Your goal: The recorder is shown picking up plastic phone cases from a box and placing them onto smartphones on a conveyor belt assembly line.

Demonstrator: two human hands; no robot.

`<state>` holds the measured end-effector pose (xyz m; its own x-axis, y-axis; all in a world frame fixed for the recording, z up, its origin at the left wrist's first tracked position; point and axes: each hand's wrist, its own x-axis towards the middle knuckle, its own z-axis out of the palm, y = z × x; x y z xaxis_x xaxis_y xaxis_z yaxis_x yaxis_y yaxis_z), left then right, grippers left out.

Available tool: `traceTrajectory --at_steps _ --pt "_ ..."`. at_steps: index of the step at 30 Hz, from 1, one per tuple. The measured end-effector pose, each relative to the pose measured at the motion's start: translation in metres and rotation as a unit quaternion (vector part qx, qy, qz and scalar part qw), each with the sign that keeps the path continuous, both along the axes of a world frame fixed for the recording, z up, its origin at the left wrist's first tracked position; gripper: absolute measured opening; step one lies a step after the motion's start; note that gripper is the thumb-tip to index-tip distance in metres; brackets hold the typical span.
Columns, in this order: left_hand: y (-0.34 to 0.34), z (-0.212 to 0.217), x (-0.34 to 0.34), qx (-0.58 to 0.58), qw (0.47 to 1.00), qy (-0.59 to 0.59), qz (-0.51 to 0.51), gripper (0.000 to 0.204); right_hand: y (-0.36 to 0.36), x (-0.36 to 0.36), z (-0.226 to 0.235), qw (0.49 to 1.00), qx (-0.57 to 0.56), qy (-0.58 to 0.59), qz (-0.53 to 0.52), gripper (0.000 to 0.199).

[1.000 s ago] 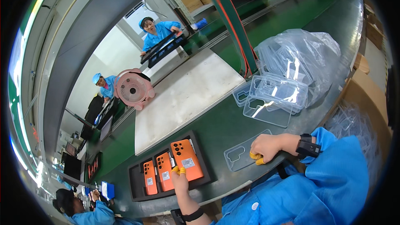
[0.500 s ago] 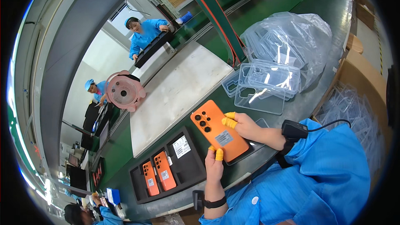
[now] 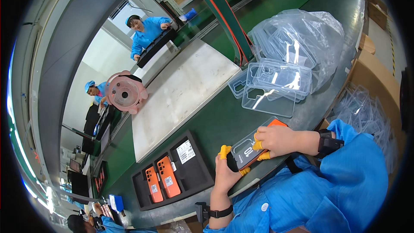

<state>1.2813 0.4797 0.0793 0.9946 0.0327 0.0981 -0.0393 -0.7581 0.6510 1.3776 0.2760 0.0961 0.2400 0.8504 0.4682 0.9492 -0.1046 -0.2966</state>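
Both my hands hold an orange phone point(image 3: 276, 124) with a clear case point(image 3: 250, 146) pressed over it, low above the green bench near my body. My left hand point(image 3: 226, 170) grips its lower end and wears yellow finger cots. My right hand point(image 3: 280, 140) presses on top of the case, also with yellow finger cots. To the left lies a black tray point(image 3: 196, 174) with two orange phones point(image 3: 163, 182) in its slots and one empty slot with a white label.
A stack of clear cases point(image 3: 276, 84) lies ahead on the bench in front of a plastic bag of more cases point(image 3: 302, 39). A pale board point(image 3: 181, 92) covers the bench middle. Two people in blue work on the far side, near a pink reel point(image 3: 124, 92).
The phone was lifted from the tray and turned over. It now sits lower, close to my body, with the clear case on it and my right hand on top.
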Motion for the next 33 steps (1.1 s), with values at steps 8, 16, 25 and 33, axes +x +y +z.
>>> traceTrajectory --at_steps 8,16,25,33 --pt "-0.004 0.011 -0.02 -0.082 0.977 -0.175 0.086 0.076 0.008 0.017 0.003 0.991 0.095 0.069 -0.063 0.09" --pt "0.015 0.027 -0.043 -0.118 0.969 -0.216 0.016 0.103 0.047 0.01 0.012 0.995 0.05 0.078 0.028 0.096" --pt "-0.005 0.025 -0.049 -0.239 0.948 -0.156 0.14 0.039 0.065 -0.019 0.001 0.971 0.213 0.056 -0.096 0.089" --pt "0.0 0.02 -0.049 -0.115 0.956 -0.184 0.2 0.027 0.068 0.0 0.012 0.98 0.101 0.16 -0.067 0.057"
